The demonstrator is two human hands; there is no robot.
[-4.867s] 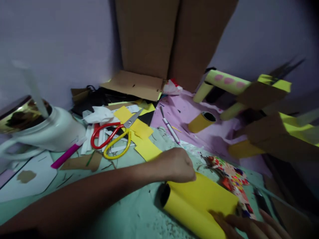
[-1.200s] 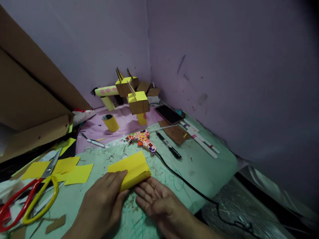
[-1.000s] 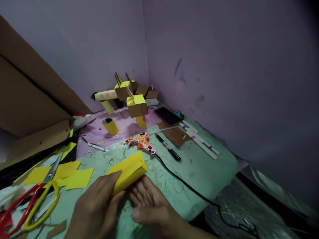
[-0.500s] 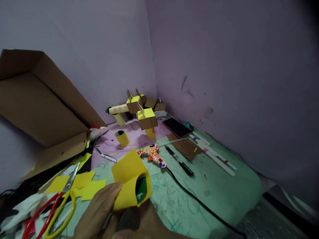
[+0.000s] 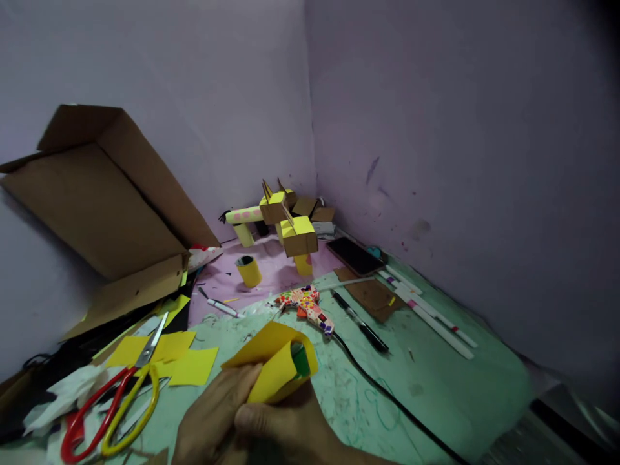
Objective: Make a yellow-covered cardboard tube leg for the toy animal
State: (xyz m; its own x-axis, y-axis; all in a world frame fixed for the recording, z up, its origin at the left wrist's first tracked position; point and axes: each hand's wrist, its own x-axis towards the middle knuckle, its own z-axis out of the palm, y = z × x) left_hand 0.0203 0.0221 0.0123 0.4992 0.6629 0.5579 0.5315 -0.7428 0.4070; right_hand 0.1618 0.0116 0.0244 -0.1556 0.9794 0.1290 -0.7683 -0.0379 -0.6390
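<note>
At the near edge, the left hand point(image 5: 216, 413) is gripping the yellow paper roll point(image 5: 276, 374) by its left part while the right hand point(image 5: 295, 429) is cupping it from underneath. The roll is tilting over the green tabletop point(image 5: 416, 407), its green-lined end opening rightward. It is looking light and springy (thin walls, I'd judge, easily dented), so gentle holding along its length is seeming safest. Scissors point(image 5: 145, 355) are lying left; farther, a flowered glue gun point(image 5: 312, 309) is resting, and beyond it a short yellow tube point(image 5: 250, 274) is standing.

Yellow roll point(image 5: 277, 376), green inside
</note>
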